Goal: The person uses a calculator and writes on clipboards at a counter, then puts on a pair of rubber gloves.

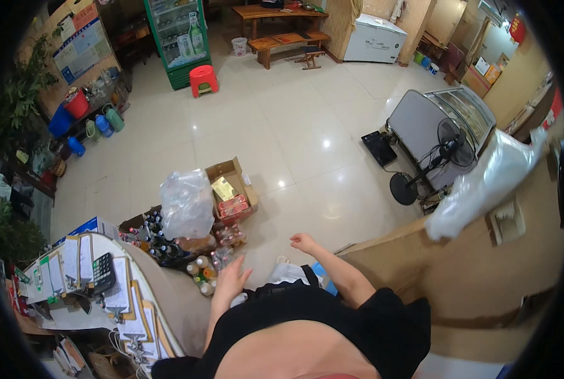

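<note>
My left hand [233,277] is in front of my body with its fingers apart, holding nothing. Just beyond it stand several pale-capped drink bottles [201,271] and a plastic-wrapped bottle pack [223,256]; I cannot tell whether the fingers touch them. My right hand [304,243] hangs over the tiled floor with loosely bent fingers and nothing visible in it. A large clear plastic bag [187,203] rests above dark glass bottles [156,232]. Beside it an open cardboard box [226,169] contains a yellow carton [223,189] and red packages [233,206].
On my left, a curved counter [168,284] bears clipboards [119,279] and a calculator [104,272]. To the right are a wooden partition [381,251], another plastic bag [485,184] and a standing fan [429,166]. A red stool [203,78] stands by the drinks fridge [180,35].
</note>
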`<state>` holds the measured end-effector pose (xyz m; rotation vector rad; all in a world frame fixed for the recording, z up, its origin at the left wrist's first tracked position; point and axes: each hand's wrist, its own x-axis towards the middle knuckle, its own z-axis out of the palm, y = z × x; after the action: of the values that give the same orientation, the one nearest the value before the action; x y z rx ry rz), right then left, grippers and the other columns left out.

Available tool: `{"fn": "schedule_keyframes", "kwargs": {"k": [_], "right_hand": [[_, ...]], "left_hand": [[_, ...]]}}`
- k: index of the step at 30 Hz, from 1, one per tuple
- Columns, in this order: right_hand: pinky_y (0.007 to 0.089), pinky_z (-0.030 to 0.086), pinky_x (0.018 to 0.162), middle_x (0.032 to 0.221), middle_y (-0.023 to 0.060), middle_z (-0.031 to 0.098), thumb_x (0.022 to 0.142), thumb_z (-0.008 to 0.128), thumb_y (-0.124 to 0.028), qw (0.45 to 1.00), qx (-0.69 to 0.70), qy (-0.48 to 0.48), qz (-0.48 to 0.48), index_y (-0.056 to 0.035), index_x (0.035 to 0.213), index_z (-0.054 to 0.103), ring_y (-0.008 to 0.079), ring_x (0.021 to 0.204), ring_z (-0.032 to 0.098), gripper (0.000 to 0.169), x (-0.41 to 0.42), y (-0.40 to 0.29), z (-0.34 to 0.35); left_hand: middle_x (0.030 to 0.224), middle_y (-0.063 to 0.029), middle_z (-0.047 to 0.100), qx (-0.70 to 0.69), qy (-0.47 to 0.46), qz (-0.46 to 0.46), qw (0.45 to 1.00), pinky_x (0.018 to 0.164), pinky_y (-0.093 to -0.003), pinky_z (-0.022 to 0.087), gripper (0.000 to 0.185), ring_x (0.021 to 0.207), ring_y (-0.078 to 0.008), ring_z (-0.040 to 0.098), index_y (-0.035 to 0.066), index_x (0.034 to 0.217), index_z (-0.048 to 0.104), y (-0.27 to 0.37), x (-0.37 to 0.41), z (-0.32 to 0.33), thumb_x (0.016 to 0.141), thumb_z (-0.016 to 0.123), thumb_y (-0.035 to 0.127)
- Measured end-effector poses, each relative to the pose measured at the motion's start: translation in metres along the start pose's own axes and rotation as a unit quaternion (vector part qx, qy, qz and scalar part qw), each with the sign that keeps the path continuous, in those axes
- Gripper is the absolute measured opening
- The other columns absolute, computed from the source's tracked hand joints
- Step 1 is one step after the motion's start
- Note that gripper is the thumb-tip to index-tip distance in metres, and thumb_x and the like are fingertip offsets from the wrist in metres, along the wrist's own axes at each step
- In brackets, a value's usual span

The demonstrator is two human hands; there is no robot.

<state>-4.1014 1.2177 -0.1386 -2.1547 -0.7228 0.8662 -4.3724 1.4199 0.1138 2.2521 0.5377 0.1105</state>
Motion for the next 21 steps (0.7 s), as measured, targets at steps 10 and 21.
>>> {"fn": "schedule_keyframes", "kwargs": {"k": [10,21], "right_hand": [[0.0287,0.051,0.059,0.084,0.0053,0.069,0.084,0.07,-0.021,0.937,0.225,0.129,0.234,-0.0039,0.106,0.068,0.0126,0.07,0.064,0.028,0.07,0.093,-0.181],[0.0384,0.042,0.042,0.061,0.0117,0.062,0.079,0.066,-0.012,0.743,0.268,0.422,0.445,-0.0014,0.075,0.065,0.0236,0.049,0.056,0.011,0.027,0.249,-0.254]], "left_hand": [[0.112,-0.0202,0.067,-0.007,-0.129,0.004,0.992,0.087,-0.0408,0.052,0.047,0.102,-0.034,0.066,0.004,0.124,0.059,0.044,0.279,0.043,0.086,0.068,0.03],[0.114,-0.0178,0.066,0.025,-0.24,0.177,0.954,0.089,-0.0412,0.051,0.048,0.106,-0.0326,0.063,0.005,0.125,0.058,0.163,0.679,0.101,0.086,0.068,0.032]]}}
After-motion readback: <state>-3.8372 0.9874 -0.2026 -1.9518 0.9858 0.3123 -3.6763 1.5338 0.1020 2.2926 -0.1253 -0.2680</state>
